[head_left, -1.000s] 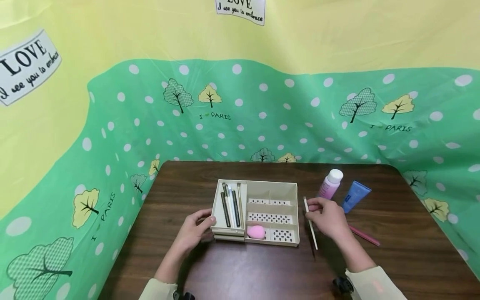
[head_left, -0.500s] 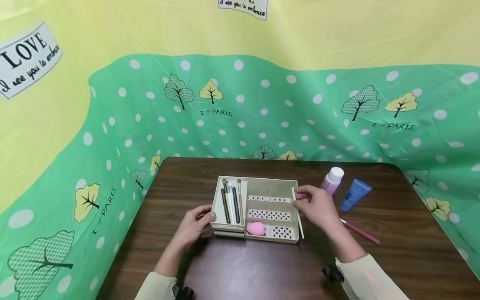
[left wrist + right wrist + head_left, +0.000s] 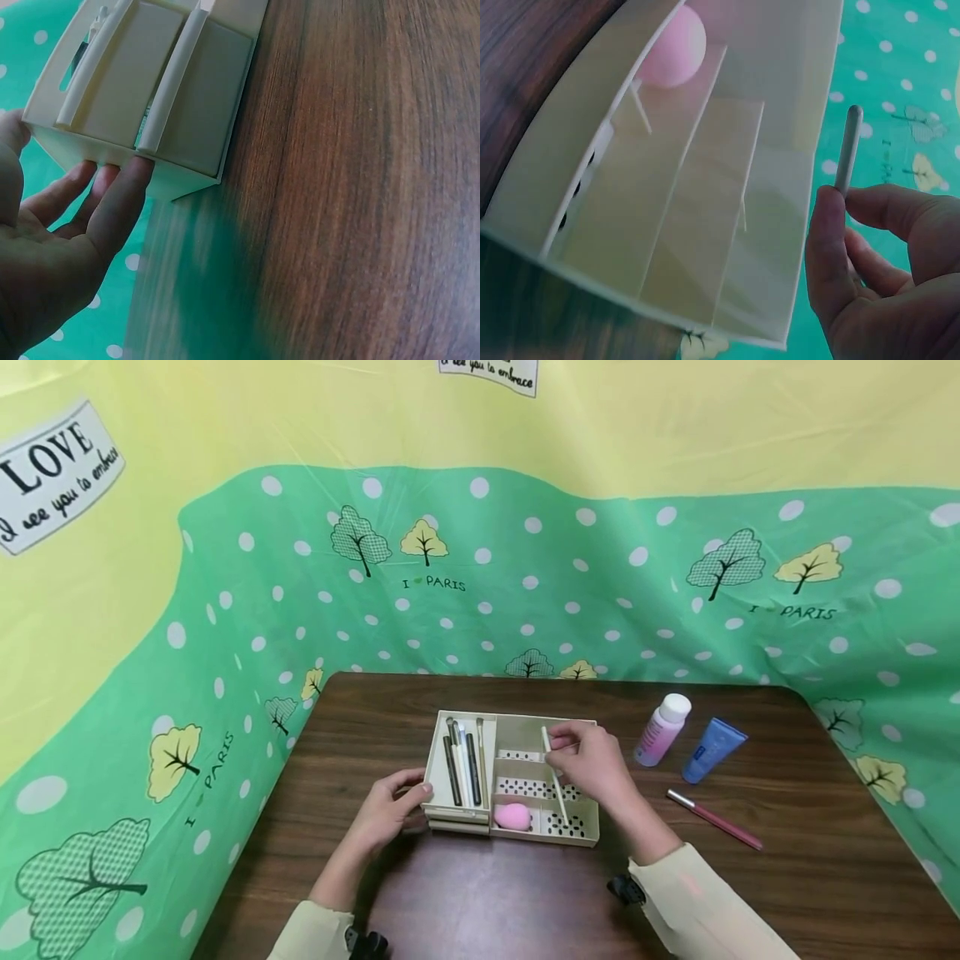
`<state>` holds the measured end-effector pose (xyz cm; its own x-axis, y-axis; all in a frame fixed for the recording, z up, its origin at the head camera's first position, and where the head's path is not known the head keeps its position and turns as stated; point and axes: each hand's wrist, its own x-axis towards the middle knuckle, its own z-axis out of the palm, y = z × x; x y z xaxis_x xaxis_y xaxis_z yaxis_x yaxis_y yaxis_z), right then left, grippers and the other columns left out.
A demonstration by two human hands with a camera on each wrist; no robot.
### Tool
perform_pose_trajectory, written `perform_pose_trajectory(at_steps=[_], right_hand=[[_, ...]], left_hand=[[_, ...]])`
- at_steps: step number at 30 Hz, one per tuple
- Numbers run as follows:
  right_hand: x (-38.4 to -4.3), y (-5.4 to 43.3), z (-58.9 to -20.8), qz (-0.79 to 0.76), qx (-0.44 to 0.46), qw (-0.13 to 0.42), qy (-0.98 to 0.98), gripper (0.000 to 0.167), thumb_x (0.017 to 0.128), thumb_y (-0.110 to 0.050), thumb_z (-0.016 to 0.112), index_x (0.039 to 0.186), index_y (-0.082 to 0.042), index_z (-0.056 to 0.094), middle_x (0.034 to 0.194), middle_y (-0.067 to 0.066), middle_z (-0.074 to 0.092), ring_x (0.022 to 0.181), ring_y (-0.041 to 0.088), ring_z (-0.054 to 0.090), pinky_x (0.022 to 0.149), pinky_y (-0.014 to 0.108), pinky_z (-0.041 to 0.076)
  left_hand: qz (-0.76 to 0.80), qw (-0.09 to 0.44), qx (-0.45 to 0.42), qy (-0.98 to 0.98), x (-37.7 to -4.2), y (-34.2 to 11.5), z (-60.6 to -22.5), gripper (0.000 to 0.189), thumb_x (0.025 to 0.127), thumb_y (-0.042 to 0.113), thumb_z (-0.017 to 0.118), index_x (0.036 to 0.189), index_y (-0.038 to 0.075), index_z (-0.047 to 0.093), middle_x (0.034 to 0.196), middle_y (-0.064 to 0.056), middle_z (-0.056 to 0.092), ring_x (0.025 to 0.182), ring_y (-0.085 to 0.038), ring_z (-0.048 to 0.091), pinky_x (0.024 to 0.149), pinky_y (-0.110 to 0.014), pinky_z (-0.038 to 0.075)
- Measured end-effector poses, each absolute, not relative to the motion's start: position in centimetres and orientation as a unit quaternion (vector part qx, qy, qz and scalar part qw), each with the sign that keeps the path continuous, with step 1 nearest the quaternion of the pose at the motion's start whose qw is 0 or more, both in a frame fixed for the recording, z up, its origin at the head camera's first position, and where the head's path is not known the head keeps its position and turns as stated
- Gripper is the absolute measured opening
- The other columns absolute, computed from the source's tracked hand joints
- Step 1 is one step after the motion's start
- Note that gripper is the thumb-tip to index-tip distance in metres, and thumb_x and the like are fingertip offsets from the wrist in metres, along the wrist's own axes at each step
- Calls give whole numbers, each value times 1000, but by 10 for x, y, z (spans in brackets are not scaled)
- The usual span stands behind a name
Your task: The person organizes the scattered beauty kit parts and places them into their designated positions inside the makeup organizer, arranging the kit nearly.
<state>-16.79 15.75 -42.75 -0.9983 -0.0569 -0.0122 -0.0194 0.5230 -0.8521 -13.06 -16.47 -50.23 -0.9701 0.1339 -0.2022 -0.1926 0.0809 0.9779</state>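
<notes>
A cream desktop organizer (image 3: 592, 781) stands on the table, drawers facing the person. My left hand (image 3: 386, 814) holds its left front corner, thumb at the top edge; in the left wrist view the fingertips (image 3: 139, 169) press against its side wall. My right hand (image 3: 592, 764) pinches a slim white makeup brush (image 3: 558, 789) between thumb and fingers, over the right-hand compartments. Its rounded end sticks up past the fingers in the right wrist view. A pink makeup sponge (image 3: 513, 817) sits in a front compartment. Several brushes and pens (image 3: 465, 764) lie in the left section.
Right of the organizer stand a pink bottle (image 3: 658, 735) with a white cap and a blue tube (image 3: 712, 752). A dark red pencil-like stick (image 3: 716, 820) lies in front of them. A patterned green and yellow cloth (image 3: 480, 568) hangs behind the wooden table (image 3: 480, 893).
My right hand has carried the white makeup brush leftward, from beside the organizer to over its right compartments. The left hand keeps its hold on the corner.
</notes>
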Motion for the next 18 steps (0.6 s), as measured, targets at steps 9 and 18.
perform_pose_trajectory(at_steps=[9,18], right_hand=[[-172,131,-427,-520,-33,44,852,37,86,4,72,122,6,68,106,21,71,78,19,70,61,36,65],[-176,106,-430,-534,-24,54,843,32,86,3,73,119,5,70,104,18,73,73,19,71,60,33,64]], left_hand=[[680,118,-24,723,-132,-166,-507,42,100,18,68,136,-3,61,128,-21,61,96,-19,69,82,-42,64],[684,119,-19,719,-131,-165,-506,42,99,18,68,136,-3,61,127,-21,61,96,-19,68,82,-41,64]])
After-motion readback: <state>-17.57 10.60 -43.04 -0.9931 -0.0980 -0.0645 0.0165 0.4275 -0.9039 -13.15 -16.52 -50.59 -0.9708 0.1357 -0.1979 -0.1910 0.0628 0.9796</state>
